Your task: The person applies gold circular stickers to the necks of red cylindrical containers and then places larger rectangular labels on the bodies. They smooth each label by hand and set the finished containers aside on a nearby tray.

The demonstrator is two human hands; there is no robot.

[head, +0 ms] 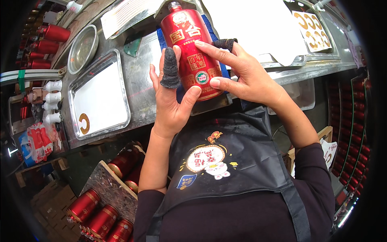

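Note:
A red bottle [193, 50] with gold lettering and a round green-and-white emblem lies on a blue cloth [207, 22] over a metal rest, its neck pointing away from me. My left hand [170, 99] is at its left side, thumb near the bottle's lower end, with a dark fabric sleeve on one finger. My right hand [242, 71] touches the bottle's face and right side with a fingertip and the thumb; a dark sleeve covers another of its fingers. Both hands have their fingers apart, and neither is wrapped around the bottle.
A metal tray [128, 106] holds white sheeting and a gold C-shaped decal [84, 123]. Beyond it stands a metal bowl [83, 49]. A sheet of gold decals [313, 31] lies at the right. Red bottles [101, 220] stand low at the left, with more racked at the right.

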